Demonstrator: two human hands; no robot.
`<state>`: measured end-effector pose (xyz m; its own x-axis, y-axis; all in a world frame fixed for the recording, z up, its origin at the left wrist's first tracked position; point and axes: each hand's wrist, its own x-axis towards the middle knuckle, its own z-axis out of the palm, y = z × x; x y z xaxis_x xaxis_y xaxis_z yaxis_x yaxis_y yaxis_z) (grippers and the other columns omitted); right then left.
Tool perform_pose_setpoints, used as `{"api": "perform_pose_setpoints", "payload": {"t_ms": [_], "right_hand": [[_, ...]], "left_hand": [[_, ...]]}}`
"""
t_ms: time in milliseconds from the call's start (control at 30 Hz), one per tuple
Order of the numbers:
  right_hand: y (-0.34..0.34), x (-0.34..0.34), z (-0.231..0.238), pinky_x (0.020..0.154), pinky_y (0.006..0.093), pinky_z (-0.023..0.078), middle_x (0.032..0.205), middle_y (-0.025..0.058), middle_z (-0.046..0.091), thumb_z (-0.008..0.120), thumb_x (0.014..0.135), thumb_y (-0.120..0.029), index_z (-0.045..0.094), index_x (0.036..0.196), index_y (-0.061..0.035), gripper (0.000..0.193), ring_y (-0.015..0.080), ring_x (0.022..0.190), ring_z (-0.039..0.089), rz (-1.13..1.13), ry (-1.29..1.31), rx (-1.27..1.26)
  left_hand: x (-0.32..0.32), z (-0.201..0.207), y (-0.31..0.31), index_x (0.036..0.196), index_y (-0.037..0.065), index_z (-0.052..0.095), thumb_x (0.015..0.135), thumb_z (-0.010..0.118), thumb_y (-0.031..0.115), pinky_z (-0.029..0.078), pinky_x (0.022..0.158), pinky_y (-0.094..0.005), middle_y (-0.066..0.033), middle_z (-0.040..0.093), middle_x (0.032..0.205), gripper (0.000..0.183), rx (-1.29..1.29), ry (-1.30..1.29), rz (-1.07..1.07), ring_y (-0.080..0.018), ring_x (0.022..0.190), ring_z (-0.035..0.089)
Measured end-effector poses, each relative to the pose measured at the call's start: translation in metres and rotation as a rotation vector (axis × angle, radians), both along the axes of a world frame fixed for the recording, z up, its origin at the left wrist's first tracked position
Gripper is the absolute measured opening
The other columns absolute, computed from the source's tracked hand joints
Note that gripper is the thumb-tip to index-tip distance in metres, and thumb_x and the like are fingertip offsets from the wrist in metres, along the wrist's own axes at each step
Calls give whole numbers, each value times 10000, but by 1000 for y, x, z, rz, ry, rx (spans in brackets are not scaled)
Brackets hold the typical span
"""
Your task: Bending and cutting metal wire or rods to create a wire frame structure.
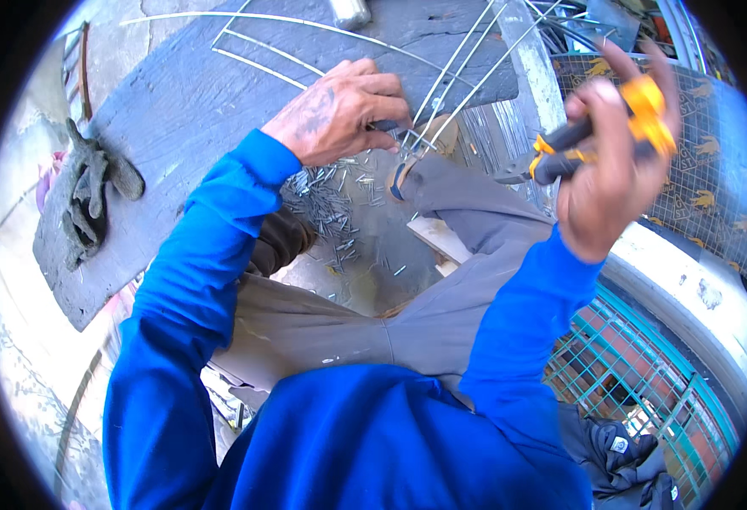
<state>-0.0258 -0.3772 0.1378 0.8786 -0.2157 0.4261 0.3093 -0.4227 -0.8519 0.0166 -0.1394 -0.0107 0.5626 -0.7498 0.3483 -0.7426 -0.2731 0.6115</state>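
Note:
My left hand (343,110) is closed around part of a thin wire frame (275,51) over the dark board. A small dark piece shows between its fingertips, too hidden to name. Long pale wires (462,64) fan up and away from a joint just right of the fingers. Raised at the right, my right hand (611,166) grips pliers (565,157) with black and yellow handles. Their jaws point left, apart from the wires.
A dark, worn board (161,161) bears a dirty glove (93,191) at its left and a metal cylinder (349,13) at its far edge. Short cut metal pieces (331,208) litter the ground between my legs. A green wire-mesh grille (637,382) stands at the lower right.

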Motion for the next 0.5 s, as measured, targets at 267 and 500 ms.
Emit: {"api": "perform_pose_setpoints", "payload": {"t_ms": [267, 500], "right_hand": [[-7, 91, -44, 773, 440, 547, 1014, 156, 636, 724, 907, -143, 700, 1126, -140, 220, 339, 894, 677, 447, 181, -1159], [-38, 117, -56, 826, 489, 510, 1008, 148, 596, 734, 932, -237, 695, 1037, -125, 159, 359, 953, 643, 809, 69, -1252]], "left_hand": [[-2, 4, 4, 1119, 159, 770, 784, 854, 266, 476, 931, -416, -16, 635, 1026, 362, 48, 56, -9, -274, 984, 557], [0, 5, -1, 1121, 164, 764, 784, 856, 259, 479, 927, -413, -21, 634, 1028, 362, 28, 8, 3, -275, 991, 573]]}}
